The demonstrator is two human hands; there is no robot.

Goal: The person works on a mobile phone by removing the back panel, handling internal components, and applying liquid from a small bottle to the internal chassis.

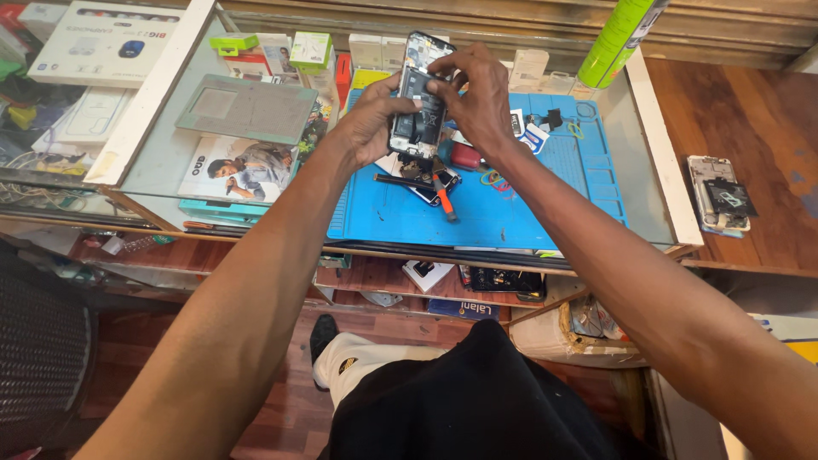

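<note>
Opened phone (419,102), back cover off, dark battery and board exposed, held upright above blue work mat (511,213). Left hand (371,123) grips its left edge; right hand (479,98) fingers pinch its upper part. Orange-handled screwdriver (443,198) lies on mat below.

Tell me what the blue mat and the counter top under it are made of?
The blue mat looks like soft rubber or silicone: matte, with moulded little compartments along its top edge. The counter top seems to be glass: shiny, and you can see boxes and pictures through it. The opened phone in both hands looks like plastic and metal parts, though that is hard to tell.
</note>
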